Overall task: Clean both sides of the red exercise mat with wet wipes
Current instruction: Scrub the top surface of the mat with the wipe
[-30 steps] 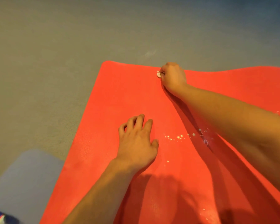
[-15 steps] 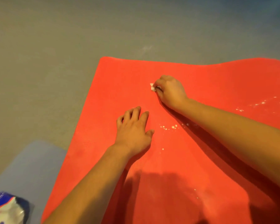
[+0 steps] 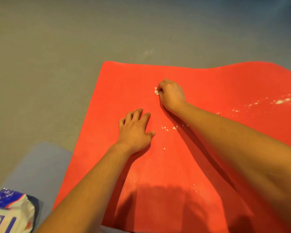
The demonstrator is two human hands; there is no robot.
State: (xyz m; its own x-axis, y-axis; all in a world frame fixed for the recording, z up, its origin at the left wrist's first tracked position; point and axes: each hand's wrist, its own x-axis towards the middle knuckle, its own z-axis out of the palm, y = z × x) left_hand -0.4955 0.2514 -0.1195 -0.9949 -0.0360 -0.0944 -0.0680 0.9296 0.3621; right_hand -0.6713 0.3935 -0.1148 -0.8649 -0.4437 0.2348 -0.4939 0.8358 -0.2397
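Wipe (image 3: pixel 156 91) inside mat (image 3: pixel 208 81) edges, floor (image 3: pixel 57 64) beyond

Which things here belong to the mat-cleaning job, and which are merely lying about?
In the job: red mat; wipe pinched in the right hand; left hand resting on the mat; pale specks; blue-and-white packet, probably wipes.
Lying about: grey-blue pad left of the mat; grey floor.
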